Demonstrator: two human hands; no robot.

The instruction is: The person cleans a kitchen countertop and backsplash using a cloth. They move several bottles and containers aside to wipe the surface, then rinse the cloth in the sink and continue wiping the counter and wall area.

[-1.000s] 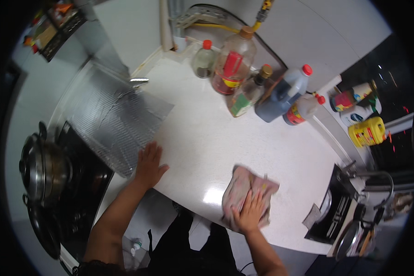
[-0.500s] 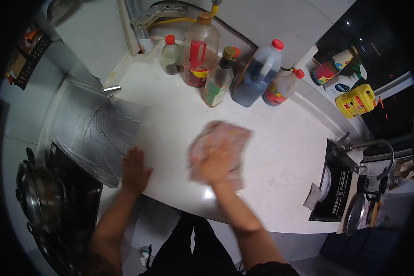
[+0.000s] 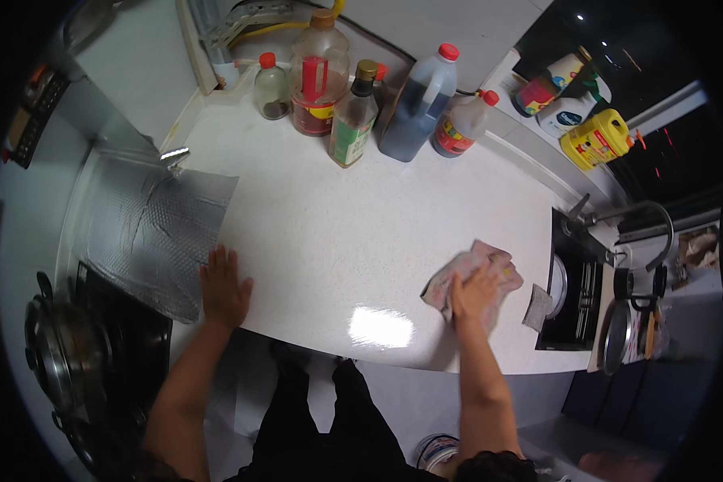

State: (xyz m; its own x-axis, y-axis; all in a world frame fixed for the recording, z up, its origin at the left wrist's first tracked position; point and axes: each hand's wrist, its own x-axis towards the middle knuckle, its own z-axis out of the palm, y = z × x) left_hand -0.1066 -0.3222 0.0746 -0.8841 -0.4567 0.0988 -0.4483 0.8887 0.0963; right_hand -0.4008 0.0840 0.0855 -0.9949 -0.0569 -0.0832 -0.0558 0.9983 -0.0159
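Head view: my left grip (image 3: 225, 293) is open, palm down near the front edge of the counter (image 3: 329, 241), by the right edge of a foil sheet (image 3: 157, 229); can't tell if they touch. My right grip (image 3: 475, 296) is open, fingers spread on the cloth (image 3: 508, 283); can't tell if any fabric's pinched. Cloth lies rumpled, right side, just left of a grey pad (image 3: 536, 308) by the sink (image 3: 550, 339). Bottles (image 3: 349, 135) stand along the back, well apart from me.

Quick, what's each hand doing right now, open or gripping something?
Left hand: open, palm down beside the silver foil sheet, holding nothing.
Right hand: open, laid over the pink cloth on the white countertop.
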